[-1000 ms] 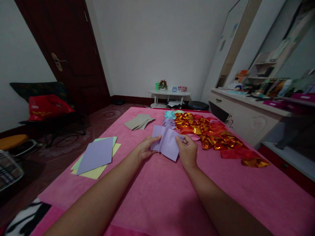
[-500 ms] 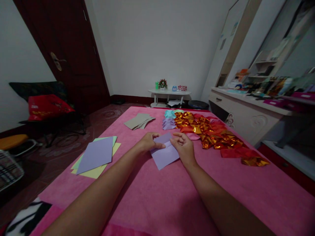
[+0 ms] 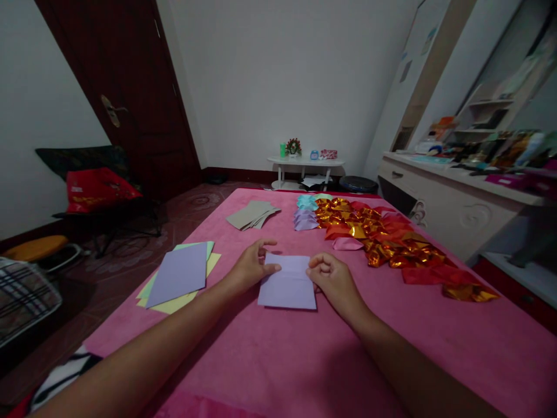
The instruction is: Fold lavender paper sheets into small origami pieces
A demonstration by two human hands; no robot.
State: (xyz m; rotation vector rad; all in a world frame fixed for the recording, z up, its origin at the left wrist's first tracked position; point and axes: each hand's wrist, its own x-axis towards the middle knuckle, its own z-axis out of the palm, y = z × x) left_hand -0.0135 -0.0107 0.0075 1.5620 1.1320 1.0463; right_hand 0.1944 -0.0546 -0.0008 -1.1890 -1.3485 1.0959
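A lavender sheet of paper (image 3: 289,290) with a crease across it is held just over the pink cloth (image 3: 278,360). My left hand (image 3: 256,266) has its thumb on the sheet's upper left edge, with the index finger lifted away above it. At the right edge, my right hand (image 3: 333,278) pinches the paper between thumb and curled fingers. Left of my hands lies a stack of coloured paper (image 3: 178,276), lavender on top with green and yellow beneath. Farther back are fanned grey sheets (image 3: 252,215).
Rows of folded lavender paper pieces (image 3: 306,220) and shiny gold foil pieces (image 3: 348,217) cover the back right of the cloth, with red ones among them. A white dresser (image 3: 452,186) stands at right. Behind is a small white table (image 3: 304,161); a chair with a red bag (image 3: 102,188) is at left.
The lavender sheet has turned from a slanted position to nearly square with me. My left hand has shifted to its left edge and raised its index finger. The view has swung slightly left.
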